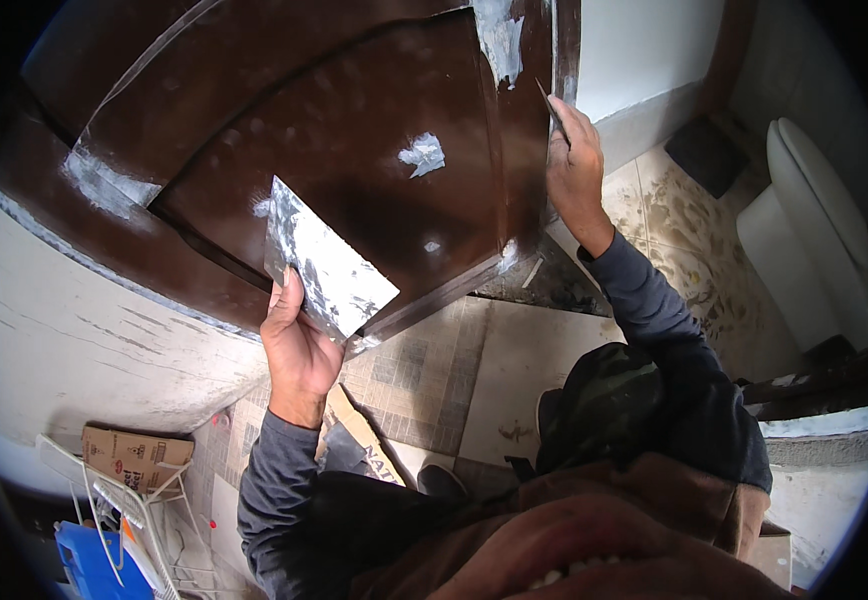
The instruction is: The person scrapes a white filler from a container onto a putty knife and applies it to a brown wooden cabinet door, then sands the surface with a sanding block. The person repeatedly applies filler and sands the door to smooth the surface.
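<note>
My left hand [301,340] grips a flat metal putty plate [329,265] by its lower corner, thumb on top; white putty with grey smears coats its face. My right hand [578,165] is closed around a thin scraper blade [544,100], seen nearly edge-on, at the right edge of a dark brown panelled door [354,130]. White putty patches mark the door: a large patch [499,40] near the upper right, a small patch [422,155] in the middle panel, and a smeared patch [109,185] at the left. The plate is in front of the lower panel.
A white toilet [804,220] stands at the right on a stained tile floor [674,230]. At lower left, a white wire rack [154,500] holds a cardboard box [134,455], with a blue container [99,560] beside it. A torn cardboard piece [364,440] lies near my feet.
</note>
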`<state>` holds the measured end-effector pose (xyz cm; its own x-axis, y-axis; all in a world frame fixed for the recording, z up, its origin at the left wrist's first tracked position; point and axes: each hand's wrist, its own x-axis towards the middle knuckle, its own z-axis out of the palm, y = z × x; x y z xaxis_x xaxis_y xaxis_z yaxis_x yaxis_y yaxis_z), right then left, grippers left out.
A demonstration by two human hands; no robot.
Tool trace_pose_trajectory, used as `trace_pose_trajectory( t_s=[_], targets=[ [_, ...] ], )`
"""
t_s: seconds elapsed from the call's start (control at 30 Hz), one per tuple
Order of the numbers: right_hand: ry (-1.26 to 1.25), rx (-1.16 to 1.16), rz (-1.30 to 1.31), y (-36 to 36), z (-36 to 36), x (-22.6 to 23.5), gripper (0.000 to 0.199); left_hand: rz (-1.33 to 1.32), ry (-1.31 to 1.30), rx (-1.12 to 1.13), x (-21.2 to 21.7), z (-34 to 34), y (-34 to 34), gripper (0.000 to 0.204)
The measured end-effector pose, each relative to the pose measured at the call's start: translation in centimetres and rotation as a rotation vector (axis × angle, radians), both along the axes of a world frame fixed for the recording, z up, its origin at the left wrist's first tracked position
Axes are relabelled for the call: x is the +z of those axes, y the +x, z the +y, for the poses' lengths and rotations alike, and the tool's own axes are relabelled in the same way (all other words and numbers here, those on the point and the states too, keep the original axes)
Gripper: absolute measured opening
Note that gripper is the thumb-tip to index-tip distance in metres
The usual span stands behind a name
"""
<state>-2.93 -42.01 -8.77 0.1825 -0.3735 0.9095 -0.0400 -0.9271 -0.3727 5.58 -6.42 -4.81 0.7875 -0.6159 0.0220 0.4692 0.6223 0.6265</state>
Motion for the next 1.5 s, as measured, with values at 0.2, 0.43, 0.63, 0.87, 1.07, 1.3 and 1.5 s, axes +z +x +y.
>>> trace_pose_trajectory(
  t_s=[0.2, 0.43, 0.63, 0.87, 1.07, 1.3, 1.5],
  targets=[
    [-0.12, 0.075, 0.243, 1.3, 3.5, -1.5, 0.056, -0.042, 0.009, 0.009, 0.1, 0.4, -0.3, 0.033],
    [0.128, 0.515, 0.093, -1.6, 6.8, 0.7, 0.039, -0.107, 0.091, 0.111, 0.4, 0.6, -0.9, 0.033],
    [0.223, 0.858, 0.263, -2.4, 8.2, 4.0, 0.036, -0.247, 0.206, 0.219, 0.9, 0.9, -1.1, 0.032],
    [-0.565, 0.844, 0.36, 2.0, 18.1, 9.2, 0.046, -0.461, 0.474, 0.509, 2.7, 6.3, -2.6, 0.026],
    [-0.701, 1.334, 0.327, 6.1, 31.8, 7.9, 0.037, -0.304, 0.68, 0.994, 3.6, 17.7, -6.5, 0.019],
    [-0.559, 1.868, 0.372, 6.9, 47.4, 2.0, 0.045, -0.138, 0.934, 1.649, 2.5, 32.8, -14.3, 0.014],
    [0.088, 2.191, 1.039, 4.2, 56.6, -5.8, 0.05, -0.089, 0.646, 2.002, -1.1, 39.5, -23.3, 0.007]
  ],
)
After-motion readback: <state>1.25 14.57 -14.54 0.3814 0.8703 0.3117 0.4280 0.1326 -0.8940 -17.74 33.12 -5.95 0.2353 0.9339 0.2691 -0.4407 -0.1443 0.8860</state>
